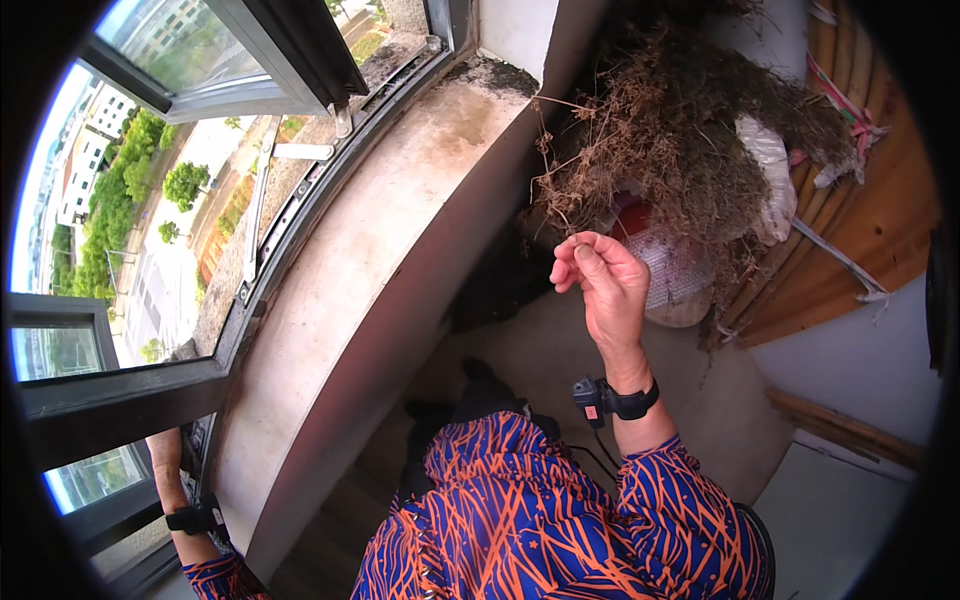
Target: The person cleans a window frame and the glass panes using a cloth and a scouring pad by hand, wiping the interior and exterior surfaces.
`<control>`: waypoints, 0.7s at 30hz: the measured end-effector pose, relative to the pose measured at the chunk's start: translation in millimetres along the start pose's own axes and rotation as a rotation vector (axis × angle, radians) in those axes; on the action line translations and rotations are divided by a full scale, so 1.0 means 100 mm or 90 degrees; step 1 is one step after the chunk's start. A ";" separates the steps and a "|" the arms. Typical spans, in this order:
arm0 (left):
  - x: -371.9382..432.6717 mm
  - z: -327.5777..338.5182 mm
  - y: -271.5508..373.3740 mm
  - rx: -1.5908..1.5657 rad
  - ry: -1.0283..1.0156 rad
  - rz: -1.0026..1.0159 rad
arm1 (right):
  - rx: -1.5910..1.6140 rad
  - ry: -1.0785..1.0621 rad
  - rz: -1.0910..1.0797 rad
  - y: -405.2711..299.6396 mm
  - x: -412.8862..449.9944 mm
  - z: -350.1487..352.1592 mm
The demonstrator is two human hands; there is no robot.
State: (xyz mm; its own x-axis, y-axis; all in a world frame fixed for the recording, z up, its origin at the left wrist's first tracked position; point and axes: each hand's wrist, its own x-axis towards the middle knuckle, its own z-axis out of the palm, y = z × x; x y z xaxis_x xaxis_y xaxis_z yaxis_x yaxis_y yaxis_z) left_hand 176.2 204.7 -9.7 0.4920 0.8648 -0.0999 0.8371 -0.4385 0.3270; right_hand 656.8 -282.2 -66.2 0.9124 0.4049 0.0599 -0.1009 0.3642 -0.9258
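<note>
My right hand (604,274) is raised in front of a bundle of dried plants (667,142). Its fingers are curled, with the thumb close to the index finger. Thin brown stems lie right at the fingertips; whether any is pinched between them cannot be made out. On the other side, my left hand (163,444) reaches through the opening of a dark metal window frame (127,397). Only its wrist end shows, as the frame's bar hides the fingers. A pale, stained windowsill (352,262) curves between the two hands.
An outward-opened window sash (217,67) hangs on a metal stay arm (259,202). Under the plants are bubble wrap (667,262) and a white plastic bag (769,176). Bamboo poles (780,247) lean beside a wooden board (847,262). A pale panel (832,517) stands at lower right.
</note>
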 end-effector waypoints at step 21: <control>0.05 0.01 -0.26 0.069 0.011 0.082 | 0.447 -0.587 -0.321 -1.17 -0.29 1.07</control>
State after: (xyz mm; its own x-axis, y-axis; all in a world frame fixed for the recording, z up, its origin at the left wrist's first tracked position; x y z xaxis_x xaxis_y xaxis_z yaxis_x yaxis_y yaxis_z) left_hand 157.5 220.4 -19.6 0.5936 0.8033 -0.0474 0.7888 -0.5692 0.2321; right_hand 599.3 -246.8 80.3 0.3253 0.4213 0.8466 -0.2697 0.8994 -0.3440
